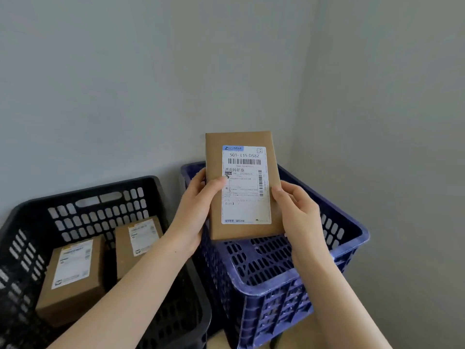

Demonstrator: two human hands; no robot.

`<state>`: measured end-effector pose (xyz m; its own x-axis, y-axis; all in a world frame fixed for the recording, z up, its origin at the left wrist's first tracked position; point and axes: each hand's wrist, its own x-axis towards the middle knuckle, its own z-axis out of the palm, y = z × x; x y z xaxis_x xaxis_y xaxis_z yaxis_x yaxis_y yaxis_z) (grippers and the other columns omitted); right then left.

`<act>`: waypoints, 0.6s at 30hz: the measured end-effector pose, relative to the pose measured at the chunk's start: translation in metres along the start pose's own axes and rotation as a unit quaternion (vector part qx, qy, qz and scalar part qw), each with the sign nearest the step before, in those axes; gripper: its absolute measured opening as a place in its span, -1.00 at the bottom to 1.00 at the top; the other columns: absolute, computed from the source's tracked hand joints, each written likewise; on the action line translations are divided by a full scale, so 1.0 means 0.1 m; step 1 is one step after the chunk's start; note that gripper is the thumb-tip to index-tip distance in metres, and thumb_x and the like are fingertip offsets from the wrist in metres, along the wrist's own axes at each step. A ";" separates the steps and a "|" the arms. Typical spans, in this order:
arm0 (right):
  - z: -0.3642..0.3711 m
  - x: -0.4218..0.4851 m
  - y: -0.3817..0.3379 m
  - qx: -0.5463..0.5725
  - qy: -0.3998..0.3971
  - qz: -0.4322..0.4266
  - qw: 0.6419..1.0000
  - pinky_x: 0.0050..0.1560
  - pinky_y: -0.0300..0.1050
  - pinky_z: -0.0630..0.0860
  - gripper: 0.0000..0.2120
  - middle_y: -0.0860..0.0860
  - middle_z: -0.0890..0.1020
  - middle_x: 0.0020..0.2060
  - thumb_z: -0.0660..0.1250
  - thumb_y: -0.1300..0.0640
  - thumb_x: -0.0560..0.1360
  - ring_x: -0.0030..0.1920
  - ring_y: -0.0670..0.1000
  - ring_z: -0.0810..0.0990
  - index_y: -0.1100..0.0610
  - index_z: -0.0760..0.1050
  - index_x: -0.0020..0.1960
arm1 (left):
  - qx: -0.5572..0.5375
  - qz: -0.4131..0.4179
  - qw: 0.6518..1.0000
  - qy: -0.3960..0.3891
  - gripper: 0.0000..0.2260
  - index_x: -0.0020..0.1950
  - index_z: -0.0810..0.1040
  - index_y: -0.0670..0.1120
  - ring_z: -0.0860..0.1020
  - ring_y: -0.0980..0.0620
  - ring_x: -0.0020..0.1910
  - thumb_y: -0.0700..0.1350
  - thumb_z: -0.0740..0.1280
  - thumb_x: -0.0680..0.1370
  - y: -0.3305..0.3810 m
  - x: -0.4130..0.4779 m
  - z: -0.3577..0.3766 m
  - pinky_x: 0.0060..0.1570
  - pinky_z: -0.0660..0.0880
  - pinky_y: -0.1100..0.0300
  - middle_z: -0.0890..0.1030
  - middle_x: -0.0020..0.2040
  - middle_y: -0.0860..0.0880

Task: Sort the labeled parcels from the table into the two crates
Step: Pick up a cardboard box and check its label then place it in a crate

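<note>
Label (pixel 246 185) on held parcel (pixel 241 139) reads "501- L15 DS82".

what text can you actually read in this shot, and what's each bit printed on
"501- L15 DS82": top of the white label on the held parcel.
"济南转新泰": same label, under the barcode.
Blue logo, barcode digits and fine print on that label: too small to read.
Labels on the near parcel and the far parcel in the black crate: blurred, unreadable.
</note>
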<state>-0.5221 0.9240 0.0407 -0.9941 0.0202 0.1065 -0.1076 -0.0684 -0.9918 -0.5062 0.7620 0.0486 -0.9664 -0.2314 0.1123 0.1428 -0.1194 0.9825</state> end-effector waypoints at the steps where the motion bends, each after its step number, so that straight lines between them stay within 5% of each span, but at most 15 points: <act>1: -0.04 0.11 0.01 -0.001 0.002 0.002 1.000 -0.22 -0.31 0.44 -0.81 -0.21 0.66 -0.10 0.26 -0.02 0.58 -0.12 -0.26 0.60 -0.07 0.54 0.17 | -0.005 -0.005 1.000 -0.003 -0.75 0.24 0.50 0.17 0.63 0.17 0.02 -0.01 0.28 0.57 -0.05 0.11 0.06 0.00 0.51 0.17 0.66 0.08 0.12; 6: -0.12 0.72 0.05 -0.024 0.001 0.011 1.000 -0.14 -0.27 0.49 -0.79 -0.19 0.67 -0.11 0.26 -0.01 0.58 -0.09 -0.23 0.62 -0.05 0.54 0.19 | -0.008 -0.025 1.000 0.009 -0.76 0.23 0.50 0.18 0.61 0.17 0.04 0.02 0.27 0.57 -0.22 0.67 0.27 0.00 0.49 0.14 0.66 0.05 0.17; 10: -0.09 1.20 0.09 -0.037 -0.013 0.036 0.999 -0.10 -0.23 0.50 -0.78 -0.18 0.66 -0.08 0.27 -0.01 0.58 -0.04 -0.18 0.62 -0.06 0.53 0.20 | -0.006 -0.066 0.998 0.023 -0.73 0.28 0.49 0.15 0.58 0.10 0.13 0.03 0.26 0.57 -0.32 1.13 0.33 0.19 0.47 0.01 0.65 0.10 0.14; 15: -0.03 1.68 0.27 -0.059 -0.029 0.071 0.995 0.04 -0.12 0.55 -0.78 -0.14 0.66 -0.04 0.28 -0.01 0.57 0.01 -0.10 0.62 -0.05 0.54 0.19 | -0.002 -0.116 0.991 0.060 -0.90 0.07 0.52 0.13 0.56 0.14 0.04 -0.02 0.25 0.59 -0.48 1.53 0.38 0.06 0.42 0.11 0.62 0.01 0.16; 18: 0.04 1.90 0.44 -0.078 -0.061 0.101 0.990 0.04 -0.12 0.55 -0.78 -0.13 0.65 -0.02 0.26 0.02 0.58 0.01 -0.09 0.61 -0.04 0.54 0.21 | 0.004 -0.164 0.983 0.079 -0.91 0.06 0.51 0.07 0.56 0.03 0.10 -0.06 0.23 0.62 -0.67 1.72 0.31 0.21 0.41 0.02 0.62 0.08 0.05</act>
<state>-0.7154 0.9209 0.0175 -0.9904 -0.0985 -0.0970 0.0874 0.0969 -0.9915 -0.6890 0.7600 0.0063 -0.9150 -0.3288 -0.2337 -0.1724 -0.2048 0.9635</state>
